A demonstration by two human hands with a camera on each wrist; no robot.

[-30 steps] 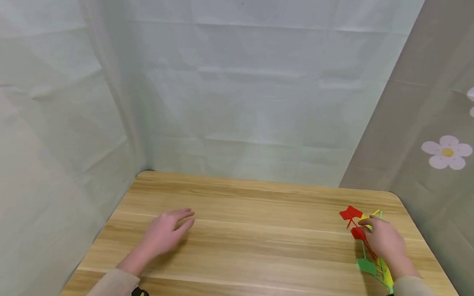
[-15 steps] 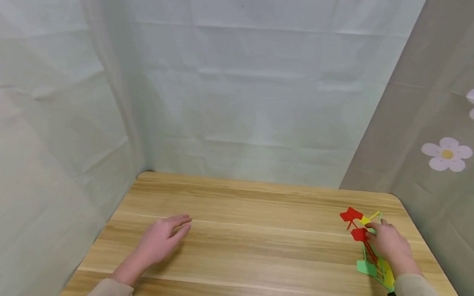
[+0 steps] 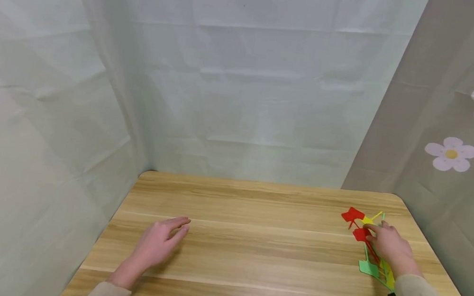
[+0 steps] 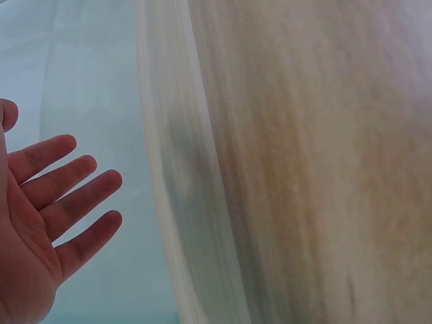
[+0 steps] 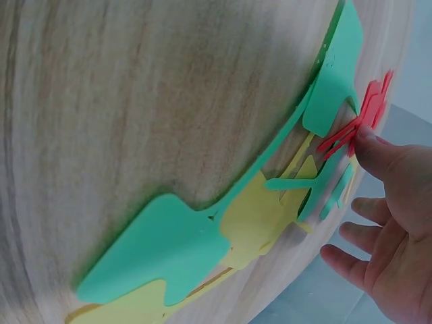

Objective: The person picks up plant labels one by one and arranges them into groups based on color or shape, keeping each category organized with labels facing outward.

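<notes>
Presently, red tags [image 3: 359, 234] are touching the right hand [image 3: 391, 247], pinch unclear, the left hand [image 3: 157, 241] hovering spread well leftward.

Wood-grain tabletop [image 3: 243, 263] — pale, creased sheeting [image 3: 246, 96] behind, two printed flowers [image 3: 451, 154] at right.

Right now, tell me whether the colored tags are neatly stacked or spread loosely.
Spread loosely: the right wrist view shows green tags partly overlapping yellow tags at differing angles, with red tags toward one end.
</notes>
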